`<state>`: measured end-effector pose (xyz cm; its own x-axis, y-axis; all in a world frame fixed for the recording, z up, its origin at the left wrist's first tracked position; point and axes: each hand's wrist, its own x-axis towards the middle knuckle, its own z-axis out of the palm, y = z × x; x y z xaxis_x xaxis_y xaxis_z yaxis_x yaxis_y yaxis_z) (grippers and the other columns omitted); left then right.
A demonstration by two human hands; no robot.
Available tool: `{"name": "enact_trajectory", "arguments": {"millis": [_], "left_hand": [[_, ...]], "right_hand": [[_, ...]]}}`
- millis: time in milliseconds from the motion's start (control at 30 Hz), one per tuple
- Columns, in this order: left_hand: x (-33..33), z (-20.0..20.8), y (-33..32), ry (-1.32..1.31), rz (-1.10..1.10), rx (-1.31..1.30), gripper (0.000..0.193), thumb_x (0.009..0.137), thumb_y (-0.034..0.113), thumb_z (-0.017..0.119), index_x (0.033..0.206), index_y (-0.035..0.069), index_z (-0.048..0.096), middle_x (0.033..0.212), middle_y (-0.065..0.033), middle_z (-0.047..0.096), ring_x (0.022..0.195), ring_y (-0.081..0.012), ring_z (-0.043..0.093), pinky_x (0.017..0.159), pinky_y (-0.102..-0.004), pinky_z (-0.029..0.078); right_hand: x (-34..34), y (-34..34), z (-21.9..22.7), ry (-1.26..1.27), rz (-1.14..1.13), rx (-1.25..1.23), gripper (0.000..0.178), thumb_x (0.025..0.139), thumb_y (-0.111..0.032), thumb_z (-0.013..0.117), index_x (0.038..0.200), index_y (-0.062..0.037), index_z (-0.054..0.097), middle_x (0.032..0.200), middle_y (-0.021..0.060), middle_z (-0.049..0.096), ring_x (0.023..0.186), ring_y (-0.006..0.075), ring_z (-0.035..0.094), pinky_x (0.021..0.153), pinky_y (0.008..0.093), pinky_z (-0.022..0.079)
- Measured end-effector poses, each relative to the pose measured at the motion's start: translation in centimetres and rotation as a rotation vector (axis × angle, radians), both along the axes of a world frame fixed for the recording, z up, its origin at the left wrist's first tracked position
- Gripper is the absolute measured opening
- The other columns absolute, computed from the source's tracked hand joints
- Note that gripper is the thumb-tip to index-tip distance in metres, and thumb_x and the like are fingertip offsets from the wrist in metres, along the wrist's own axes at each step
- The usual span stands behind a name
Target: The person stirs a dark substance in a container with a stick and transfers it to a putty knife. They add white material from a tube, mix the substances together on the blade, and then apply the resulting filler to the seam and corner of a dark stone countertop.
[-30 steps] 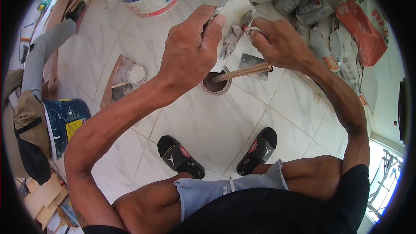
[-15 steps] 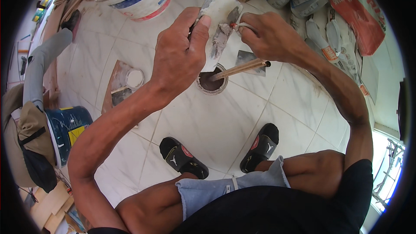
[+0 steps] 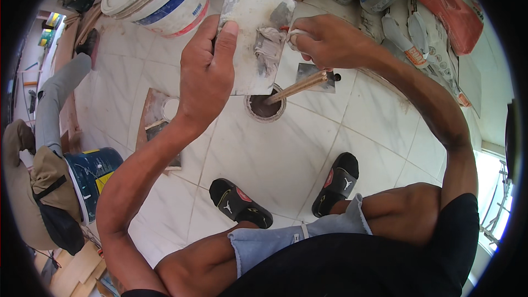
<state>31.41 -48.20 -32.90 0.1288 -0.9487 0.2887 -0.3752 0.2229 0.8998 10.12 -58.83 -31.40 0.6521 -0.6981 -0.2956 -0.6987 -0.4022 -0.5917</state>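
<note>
My left hand [image 3: 208, 74] grips the left edge of a flat, stained white board [image 3: 247, 16], thumb on its face. A lump of greyish putty [image 3: 269, 45] is smeared near the board's right side. My right hand [image 3: 333, 41] is closed round a small white tube [image 3: 300, 35], mostly hidden by the fingers. A spot of red shows between the tube and the putty. Beneath the board stands a round can [image 3: 252, 113] holding grey-brown material, with a wooden stick [image 3: 302, 85] leaning out of it to the right.
A flat dark metal blade [image 3: 324, 83] lies beyond the stick. Left on the tiles are a stained board [image 3: 147, 109] and a white bucket [image 3: 170, 16]. A dark blue bucket [image 3: 96, 168] stands by a person in grey sleeves [image 3: 63, 85]. Bags, one red [image 3: 445, 14], line the right wall.
The board has swung left and turned its face more fully into view, with my left hand moving left too. My right hand has shifted slightly left, still holding the tube beside the putty.
</note>
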Motion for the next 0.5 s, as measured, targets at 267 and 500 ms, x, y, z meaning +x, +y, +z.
{"name": "enact_trajectory", "arguments": {"millis": [267, 500], "left_hand": [[1.4, -1.0, -0.4, 0.539, -0.007, 0.254, 0.031, 0.106, 0.024, 0.048, 0.12, 0.0, 0.061, 0.1, 0.0004, 0.064, 0.087, -0.0045, 0.056, 0.078, -0.0231, 0.048], [2.1, -1.4, -0.6, 0.705, -0.051, 0.456, 0.043, 0.105, 0.028, 0.048, 0.135, -0.003, 0.05, 0.124, -0.0094, 0.062, 0.11, -0.0145, 0.063, 0.094, -0.0298, 0.053]], "right_hand": [[-2.2, -1.3, 0.6, -0.165, 0.001, 0.173, 0.028, 0.101, -0.026, 0.045, 0.099, -0.002, 0.059, 0.075, 0.0039, 0.059, 0.059, 0.0106, 0.059, 0.055, 0.0285, 0.05], [-2.8, -1.8, 1.2, -0.23, 0.067, 0.217, 0.031, 0.099, -0.032, 0.047, 0.102, -0.0033, 0.06, 0.077, 0.0049, 0.061, 0.064, 0.0113, 0.06, 0.057, 0.0284, 0.047]]}}
